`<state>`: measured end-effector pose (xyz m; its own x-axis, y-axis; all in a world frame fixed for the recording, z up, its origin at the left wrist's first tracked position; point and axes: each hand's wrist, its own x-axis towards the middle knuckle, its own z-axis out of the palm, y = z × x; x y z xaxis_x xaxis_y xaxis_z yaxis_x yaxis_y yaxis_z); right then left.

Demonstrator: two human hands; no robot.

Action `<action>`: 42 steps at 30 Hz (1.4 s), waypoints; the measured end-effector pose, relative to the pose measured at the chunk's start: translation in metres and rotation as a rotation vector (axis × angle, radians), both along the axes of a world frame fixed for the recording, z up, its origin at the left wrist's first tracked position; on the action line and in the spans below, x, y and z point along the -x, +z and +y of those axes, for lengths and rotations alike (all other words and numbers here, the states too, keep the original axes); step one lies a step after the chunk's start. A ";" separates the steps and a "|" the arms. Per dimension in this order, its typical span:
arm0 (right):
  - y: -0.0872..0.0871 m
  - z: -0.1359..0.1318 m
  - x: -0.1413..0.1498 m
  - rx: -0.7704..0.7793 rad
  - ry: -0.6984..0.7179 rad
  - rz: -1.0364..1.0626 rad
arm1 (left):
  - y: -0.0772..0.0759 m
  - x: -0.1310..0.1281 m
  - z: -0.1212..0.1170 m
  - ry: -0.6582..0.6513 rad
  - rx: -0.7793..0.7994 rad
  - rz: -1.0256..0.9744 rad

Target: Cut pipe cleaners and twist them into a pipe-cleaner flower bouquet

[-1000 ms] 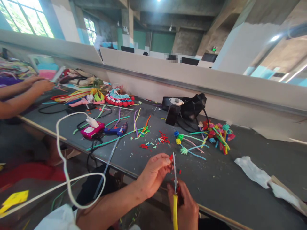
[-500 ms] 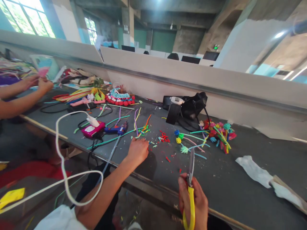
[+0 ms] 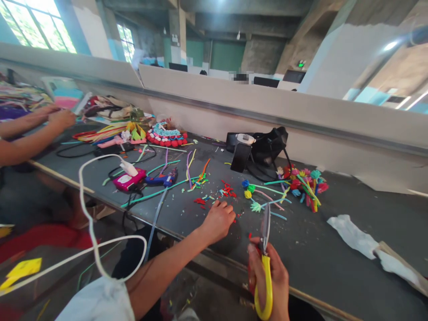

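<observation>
Upright in my right hand (image 3: 272,278) is a pair of scissors (image 3: 265,263) with yellow handles, its blades pointing up and away over the table edge. A bit of red shows beside the thumb; I cannot make out what it is. My left hand (image 3: 219,221) rests palm down on the dark table, fingers curled, fingertips hidden. Around it lie small red cuttings (image 3: 228,189) and another little red heap (image 3: 199,202). Green and yellow cuttings (image 3: 199,180) are scattered farther left. Beyond the scissors lie fuzzy-stem flowers (image 3: 256,207) in blue, green and yellow.
A glue gun (image 3: 162,179) and a pink power box (image 3: 129,180) with a white cable (image 3: 82,196) lie left. At the back are a black bag (image 3: 272,145), a phone (image 3: 240,157) and a flower bunch (image 3: 307,185). Another person's hands (image 3: 62,119) work at far left.
My left hand has moved right and nearer along the table, uncovering a small red heap where it was. The right hand still grips the scissors in nearly the same place.
</observation>
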<state>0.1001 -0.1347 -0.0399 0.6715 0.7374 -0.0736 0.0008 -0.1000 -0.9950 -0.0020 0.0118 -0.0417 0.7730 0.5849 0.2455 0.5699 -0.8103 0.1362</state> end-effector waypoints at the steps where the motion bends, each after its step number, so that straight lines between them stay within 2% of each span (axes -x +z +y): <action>1: 0.001 0.000 -0.002 0.016 0.039 0.071 | 0.001 0.000 0.000 0.012 0.011 -0.006; 3: 0.005 0.001 -0.006 0.031 0.088 0.164 | 0.006 0.000 -0.004 0.032 0.067 -0.067; 5: 0.008 0.003 -0.010 0.014 0.079 0.144 | 0.014 0.001 -0.011 0.015 0.155 -0.184; 9: 0.010 0.009 -0.016 -0.034 0.075 0.103 | 0.031 0.003 -0.034 -0.209 0.298 -0.342; 11: 0.008 0.010 -0.016 -0.033 0.079 0.120 | 0.035 0.003 -0.045 -0.248 0.359 -0.348; 15: 0.000 0.009 -0.013 -0.048 0.048 0.175 | 0.038 0.003 -0.058 -0.193 0.445 -0.308; 21: -0.002 0.004 -0.007 -0.096 0.067 0.205 | 0.039 0.008 -0.060 -0.179 0.590 -0.290; 27: -0.002 0.004 -0.010 -0.054 0.001 0.112 | 0.036 0.011 -0.061 -0.181 0.601 -0.273; 33: -0.013 0.004 -0.016 -0.032 0.071 0.159 | 0.033 0.012 -0.062 -0.164 0.583 -0.291; 42: 0.002 0.004 -0.013 -0.043 0.069 0.095 | 0.044 0.012 -0.061 -0.139 0.688 -0.276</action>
<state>0.1127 -0.1308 -0.0378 0.6102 0.7857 -0.1016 -0.0886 -0.0598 -0.9943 -0.0139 -0.0493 0.0027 0.8141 0.5780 0.0553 0.3406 -0.5524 0.7608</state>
